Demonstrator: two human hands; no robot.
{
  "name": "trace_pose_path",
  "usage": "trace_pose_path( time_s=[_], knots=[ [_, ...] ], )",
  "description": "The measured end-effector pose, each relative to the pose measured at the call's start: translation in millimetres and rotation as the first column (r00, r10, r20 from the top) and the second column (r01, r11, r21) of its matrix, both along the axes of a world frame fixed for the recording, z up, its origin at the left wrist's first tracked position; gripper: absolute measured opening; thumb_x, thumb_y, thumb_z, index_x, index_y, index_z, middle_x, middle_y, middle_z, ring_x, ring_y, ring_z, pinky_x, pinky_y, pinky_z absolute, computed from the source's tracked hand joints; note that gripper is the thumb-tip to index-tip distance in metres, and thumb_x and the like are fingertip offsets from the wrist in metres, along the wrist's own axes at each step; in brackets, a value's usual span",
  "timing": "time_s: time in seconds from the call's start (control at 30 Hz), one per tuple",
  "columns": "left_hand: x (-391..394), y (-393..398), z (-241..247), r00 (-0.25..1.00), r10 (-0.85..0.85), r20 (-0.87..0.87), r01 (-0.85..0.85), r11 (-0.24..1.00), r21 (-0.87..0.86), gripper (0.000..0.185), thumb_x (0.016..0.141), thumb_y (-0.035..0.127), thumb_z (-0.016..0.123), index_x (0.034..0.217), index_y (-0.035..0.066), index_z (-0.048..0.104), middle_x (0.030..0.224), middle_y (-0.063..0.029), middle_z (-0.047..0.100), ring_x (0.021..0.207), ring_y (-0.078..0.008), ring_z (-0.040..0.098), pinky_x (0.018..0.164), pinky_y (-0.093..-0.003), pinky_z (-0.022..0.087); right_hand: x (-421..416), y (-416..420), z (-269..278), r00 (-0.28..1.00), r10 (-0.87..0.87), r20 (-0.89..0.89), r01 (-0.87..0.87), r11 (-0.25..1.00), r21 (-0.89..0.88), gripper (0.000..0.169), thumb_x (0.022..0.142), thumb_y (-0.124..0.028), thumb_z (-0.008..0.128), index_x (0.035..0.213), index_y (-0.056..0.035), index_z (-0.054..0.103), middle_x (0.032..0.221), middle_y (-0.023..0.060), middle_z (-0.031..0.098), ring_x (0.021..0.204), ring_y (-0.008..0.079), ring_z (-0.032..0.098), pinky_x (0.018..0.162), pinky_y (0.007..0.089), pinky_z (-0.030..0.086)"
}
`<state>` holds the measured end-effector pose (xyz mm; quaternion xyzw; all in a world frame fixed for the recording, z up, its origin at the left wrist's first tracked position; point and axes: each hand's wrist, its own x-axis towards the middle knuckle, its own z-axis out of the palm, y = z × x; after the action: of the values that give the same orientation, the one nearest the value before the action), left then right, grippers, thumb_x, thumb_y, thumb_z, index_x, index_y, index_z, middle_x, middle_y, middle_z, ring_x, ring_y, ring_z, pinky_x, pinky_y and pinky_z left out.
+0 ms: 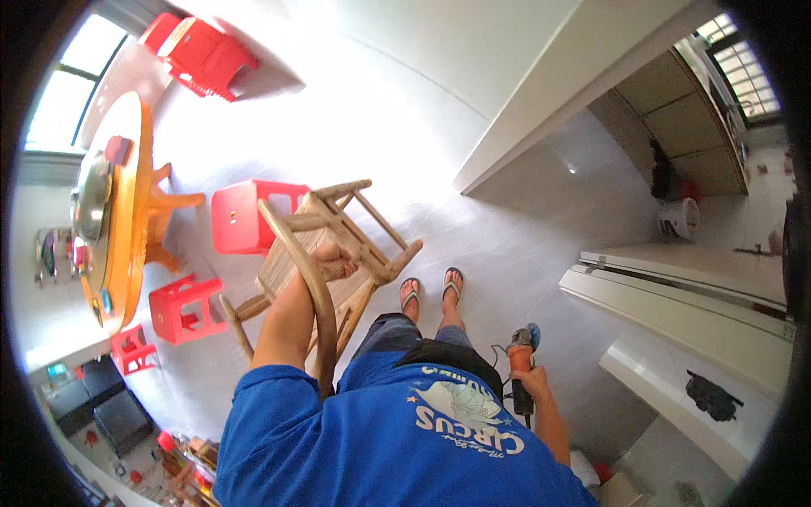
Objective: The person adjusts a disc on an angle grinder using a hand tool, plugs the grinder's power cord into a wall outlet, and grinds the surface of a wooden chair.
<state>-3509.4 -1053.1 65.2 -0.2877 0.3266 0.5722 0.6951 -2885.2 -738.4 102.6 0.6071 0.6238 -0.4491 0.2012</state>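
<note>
My left hand is at a wooden chair, closed around part of its frame beside the slatted seat, with the forearm passing behind a curved wooden rail. The chair is held tilted in front of me on the left. On the right, my right hand grips the dark handle of an angle grinder with an orange body. Its disc end points away from me, and a dark cord loops beside it.
A red plastic stool stands just behind the chair, with more red stools below an orange wooden table. Stacked red stools are at the upper left. A white wall edge and white door panels lie to the right.
</note>
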Motion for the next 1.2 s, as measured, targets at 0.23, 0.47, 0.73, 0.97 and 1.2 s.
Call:
trace_pose_path(
  time_s=[0.23,0.47,0.73,0.97,1.2],
  knots=[
    [10,48,-129,0.824,-0.332,-0.459,0.335,0.939,-0.077,0.014,0.091,0.005,0.056,0.099,-0.007,0.060,0.089,-0.0143,0.058,0.072,-0.0196,0.058,0.061,-0.0309,0.049,-2,14,17,1.000,0.001,-0.005,-0.001,1.000,-0.010,0.053,0.059,-0.024,0.094,0.093,0.0102,0.073,0.085,0.0162,0.073,0.073,0.0248,0.072,0.066,0.0394,0.057],
    [-16,129,-183,0.562,-0.247,-0.790,0.390,0.921,-0.011,0.031,0.091,0.021,0.067,0.107,-0.004,0.058,0.093,-0.0168,0.057,0.078,-0.0241,0.058,0.066,-0.0357,0.051,-48,40,78,0.972,0.132,-0.194,-0.124,0.991,0.054,0.055,0.065,-0.032,0.094,0.098,0.0072,0.075,0.090,0.0171,0.075,0.082,0.0265,0.073,0.075,0.0396,0.058],
    [26,174,-177,0.830,0.165,-0.533,-0.136,0.986,0.093,0.045,0.091,0.030,0.070,0.117,-0.004,0.056,0.098,-0.0189,0.058,0.085,-0.0280,0.059,0.073,-0.0408,0.053,-107,69,144,0.885,0.120,-0.449,-0.080,0.991,0.107,0.054,0.071,-0.025,0.091,0.109,0.0062,0.071,0.095,0.0134,0.074,0.083,0.0235,0.069,0.080,0.0389,0.056],
    [31,169,-132,0.814,0.300,-0.498,-0.352,0.936,-0.010,0.058,0.092,0.039,0.073,0.125,-0.004,0.053,0.103,-0.0208,0.058,0.092,-0.0315,0.059,0.078,-0.0452,0.055,-169,95,192,0.797,0.025,-0.603,-0.043,0.999,-0.016,0.043,0.072,-0.021,0.088,0.100,0.0067,0.072,0.087,0.0116,0.072,0.075,0.0188,0.068,0.071,0.0336,0.056],
    [63,151,15,0.749,0.088,-0.657,-0.508,0.712,-0.484,0.058,0.094,0.044,0.069,0.132,0.002,0.056,0.114,-0.0122,0.064,0.098,-0.0268,0.062,0.088,-0.0417,0.052,-208,105,207,0.720,-0.085,-0.689,0.056,0.996,-0.064,0.038,0.073,-0.019,0.087,0.097,0.0059,0.072,0.087,0.0121,0.073,0.075,0.0177,0.068,0.072,0.0340,0.056]
  ],
)
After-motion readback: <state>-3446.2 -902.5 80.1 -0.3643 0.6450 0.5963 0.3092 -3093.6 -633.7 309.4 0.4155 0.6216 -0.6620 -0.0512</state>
